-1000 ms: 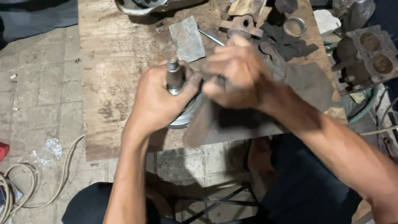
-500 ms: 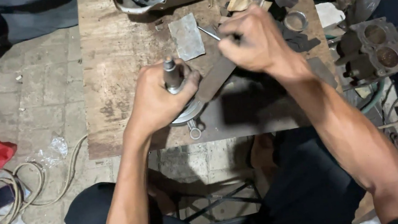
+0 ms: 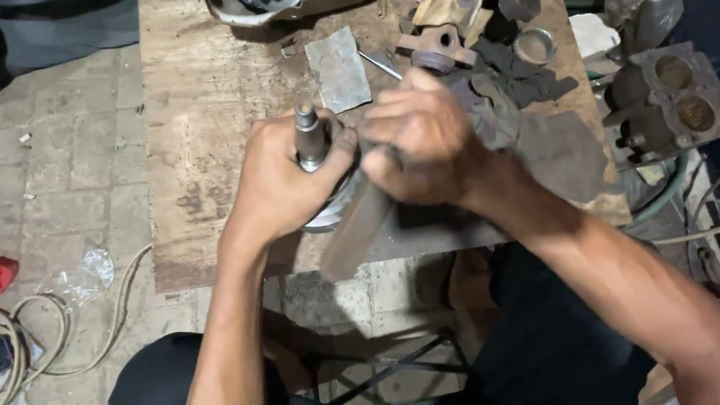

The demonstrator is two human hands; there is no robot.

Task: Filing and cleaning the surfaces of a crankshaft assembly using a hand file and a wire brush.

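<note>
Head view — left hand clamped on one steel shaft, right hand gripping one flat bar.

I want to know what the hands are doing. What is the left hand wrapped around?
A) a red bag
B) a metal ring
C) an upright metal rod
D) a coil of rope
C: the left hand grips an upright metal rod whose top pokes out above the fingers, on the wooden table.
</note>
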